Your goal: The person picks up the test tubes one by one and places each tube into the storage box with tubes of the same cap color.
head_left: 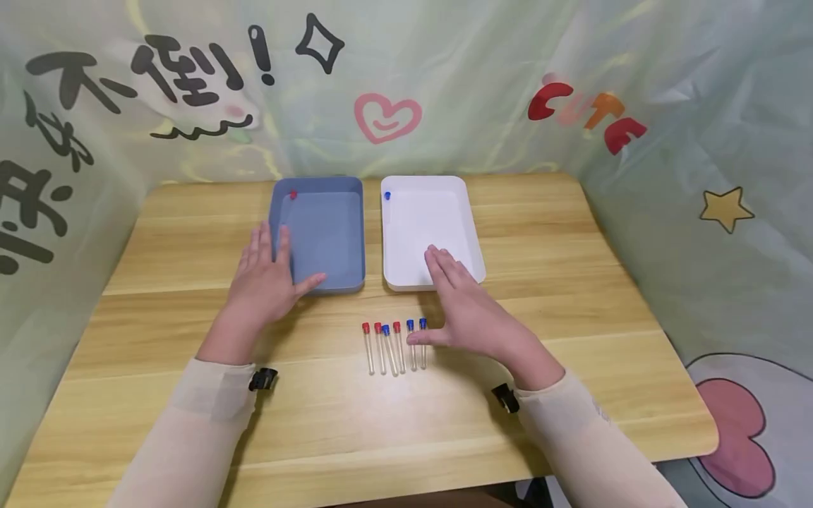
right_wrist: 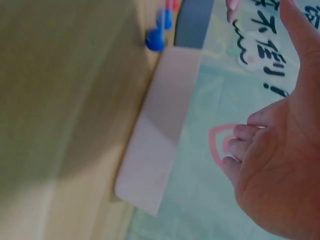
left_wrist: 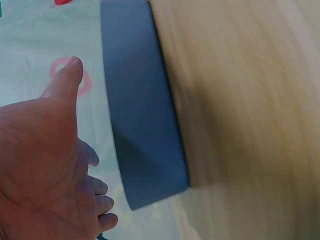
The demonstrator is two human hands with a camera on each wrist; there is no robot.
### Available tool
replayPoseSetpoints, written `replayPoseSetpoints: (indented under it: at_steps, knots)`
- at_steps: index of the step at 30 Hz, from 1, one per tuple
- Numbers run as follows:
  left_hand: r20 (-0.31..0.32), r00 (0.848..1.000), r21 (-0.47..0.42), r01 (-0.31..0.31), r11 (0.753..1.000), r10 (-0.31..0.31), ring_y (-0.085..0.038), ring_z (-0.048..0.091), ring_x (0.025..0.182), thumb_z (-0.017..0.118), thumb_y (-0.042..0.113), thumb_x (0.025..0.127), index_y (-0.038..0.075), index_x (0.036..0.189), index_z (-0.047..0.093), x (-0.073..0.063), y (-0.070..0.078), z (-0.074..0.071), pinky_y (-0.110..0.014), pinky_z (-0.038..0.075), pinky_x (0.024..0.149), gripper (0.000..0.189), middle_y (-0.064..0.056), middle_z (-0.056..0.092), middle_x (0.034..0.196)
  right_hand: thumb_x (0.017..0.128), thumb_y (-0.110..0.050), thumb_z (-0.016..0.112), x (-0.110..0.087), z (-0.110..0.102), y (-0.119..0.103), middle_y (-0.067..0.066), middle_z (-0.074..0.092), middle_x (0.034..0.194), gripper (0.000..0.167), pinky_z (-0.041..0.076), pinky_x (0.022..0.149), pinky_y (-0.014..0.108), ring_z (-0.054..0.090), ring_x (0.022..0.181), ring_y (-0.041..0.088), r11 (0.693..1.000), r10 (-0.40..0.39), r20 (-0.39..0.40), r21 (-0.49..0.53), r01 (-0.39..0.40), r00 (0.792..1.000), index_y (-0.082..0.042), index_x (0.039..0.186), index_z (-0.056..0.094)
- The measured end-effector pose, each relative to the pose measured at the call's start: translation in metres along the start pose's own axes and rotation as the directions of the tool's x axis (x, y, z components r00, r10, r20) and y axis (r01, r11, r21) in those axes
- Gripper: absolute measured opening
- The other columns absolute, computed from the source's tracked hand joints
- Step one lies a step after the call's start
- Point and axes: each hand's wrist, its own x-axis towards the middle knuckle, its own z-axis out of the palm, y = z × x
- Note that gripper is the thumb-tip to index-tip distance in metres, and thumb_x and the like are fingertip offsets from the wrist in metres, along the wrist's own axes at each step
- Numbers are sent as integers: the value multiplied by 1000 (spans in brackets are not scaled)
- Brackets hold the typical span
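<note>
My left hand (head_left: 262, 286) is spread with straight fingers over the left front corner of a blue-grey tray (head_left: 327, 229), holding nothing. Over the front of a white tray (head_left: 422, 226) is my right hand (head_left: 470, 310), fingers extended, thumb out to the left and nothing in its grasp. Below the trays lie several slim clear tubes in a row, some with a red cap (head_left: 365, 327), others with a blue cap (head_left: 385, 330). The right thumb overlaps the blue-capped tubes at the row's right end in the head view. Blue caps (right_wrist: 155, 40) also appear in the right wrist view.
A small red piece (head_left: 293, 195) sits in the blue-grey tray's far left corner, and a small blue piece (head_left: 387, 195) in the white tray's. The wooden table (head_left: 159, 423) has printed curtains (head_left: 470, 92) behind it and at both sides.
</note>
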Motion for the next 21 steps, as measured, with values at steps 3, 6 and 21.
replayPoseSetpoints:
  at_steps: [3,6,21]
  knots:
    - [-3,1000,-9,10,1000,-10,-49,-22,166,41,82,102,-4,169,-12,2,-5,2,-69,2,136,122,-25,-35,172,80,-72,86,-2,8,-3,11,1,186,144,12,141,52,3,174,31,999,-37,10,-5,37,999,-6,175,0]
    - [-8,1000,-7,20,1000,-20,-49,-20,166,45,76,105,-9,167,-12,4,-11,6,-69,3,136,121,-26,-33,172,79,-71,88,-3,15,-6,11,3,186,144,11,141,50,5,173,31,998,-70,28,-2,70,997,-7,175,1]
    - [57,997,4,57,998,-57,-56,-15,165,40,79,105,-17,163,-15,4,-18,10,-70,3,135,125,-36,-26,172,76,-75,86,-8,39,-13,11,9,185,141,17,140,46,10,173,30,986,-156,146,-32,162,977,-4,174,13]
